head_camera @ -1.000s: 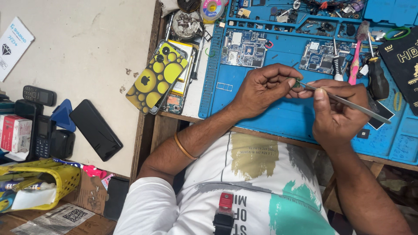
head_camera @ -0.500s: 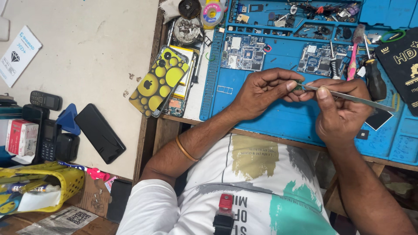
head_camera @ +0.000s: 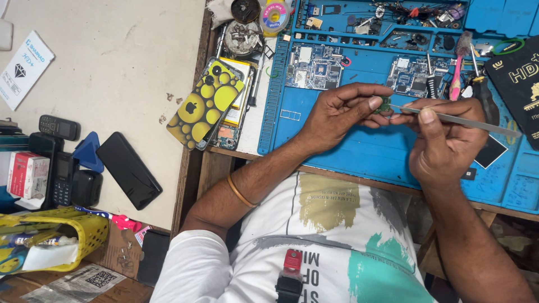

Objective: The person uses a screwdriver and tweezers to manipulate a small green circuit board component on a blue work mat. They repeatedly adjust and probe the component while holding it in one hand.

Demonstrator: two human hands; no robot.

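My left hand pinches a small green electronic part between thumb and fingertips above a blue work mat. My right hand grips metal tweezers, their tip touching the small part. Both hands hover just above the mat's near half. Two bare circuit boards lie on the mat beyond the hands.
A phone in a yellow spotted case lies left of the mat over an opened phone. A black phone, keypad phones, a yellow basket, a black box, screwdrivers and a pink brush surround the workspace.
Both hands stay together on the small part; the tweezers' tip shifted slightly. The view drifted a little, sliding the scene down and right.
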